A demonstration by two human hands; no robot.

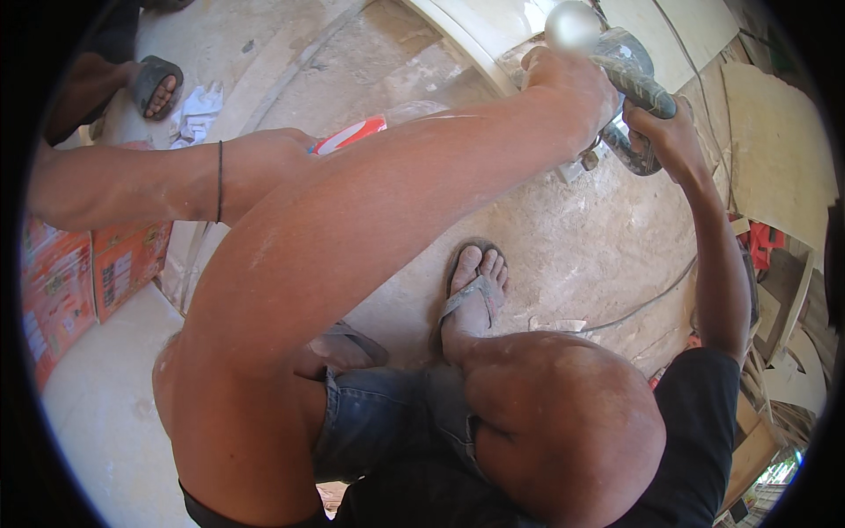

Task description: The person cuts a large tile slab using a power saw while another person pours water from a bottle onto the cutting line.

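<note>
My right hand [673,132] is wrapped round the dark, dusty handle of a power tool [647,91]. A rounded grey body and a lower dark part of the tool show beside the grip, but its exact kind is unclear. Reaching across from the lower left, my left arm brings my left hand [572,81] right against the tool's left side. Its fingers are curled and mostly hidden, so what they grip does not show. Pale curved board [466,31] lies just beyond that hand. A pale blurred disc covers part of the view above it.
From the left comes another person's arm [167,180] with a black wristband, near a red-and-white package [352,134]. Orange-red boxes [123,264] stand at left. A cable [647,304] crosses the dusty floor. Boards [779,150] and scraps lie at right. My sandalled foot [475,290] is below.
</note>
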